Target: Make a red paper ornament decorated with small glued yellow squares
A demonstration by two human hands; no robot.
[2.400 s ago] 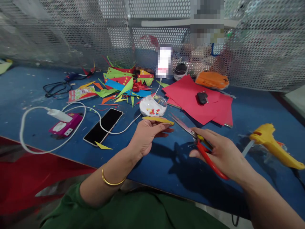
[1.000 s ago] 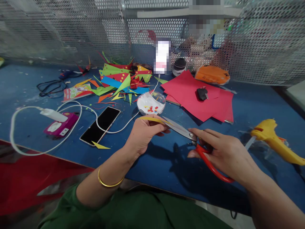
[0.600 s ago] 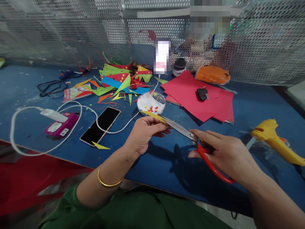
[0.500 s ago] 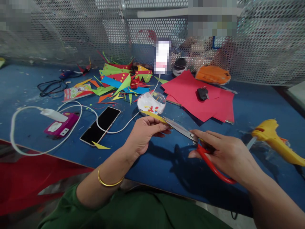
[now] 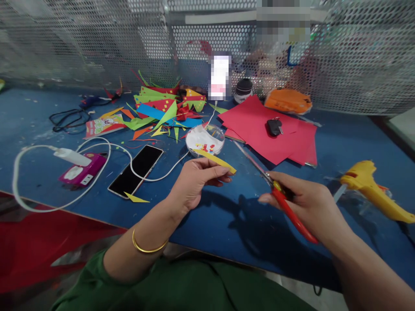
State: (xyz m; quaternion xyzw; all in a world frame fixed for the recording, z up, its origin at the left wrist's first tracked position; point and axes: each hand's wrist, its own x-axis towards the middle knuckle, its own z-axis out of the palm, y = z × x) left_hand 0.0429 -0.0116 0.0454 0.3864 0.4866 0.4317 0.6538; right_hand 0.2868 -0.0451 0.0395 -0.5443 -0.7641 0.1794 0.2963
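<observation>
Between the thumb and fingers of my left hand (image 5: 204, 177) is a narrow yellow paper strip (image 5: 215, 160), slanting down to the right. My right hand (image 5: 304, 203) is wrapped round the red handles of a pair of scissors (image 5: 293, 218). The blades point up and left, apart from the strip. Just beyond my left hand stands a clear round dish (image 5: 221, 144) with white paper and small red and yellow paper bits in it. A yellow paper scrap (image 5: 137, 198) lies at the lower edge of a dark-screened phone (image 5: 139, 168).
Red paper sheets (image 5: 259, 142) lie at the back right, with a car key (image 5: 274, 127) on top. A yellow glue gun (image 5: 372, 185) rests far right. Colourful paper pieces (image 5: 162, 108) are heaped behind. A white cable (image 5: 155, 179) runs past a purple power socket block (image 5: 82, 168).
The scissors have moved right, away from the yellow strip, and turned so the blades point more steeply upward. My left hand stays in place with the strip.
</observation>
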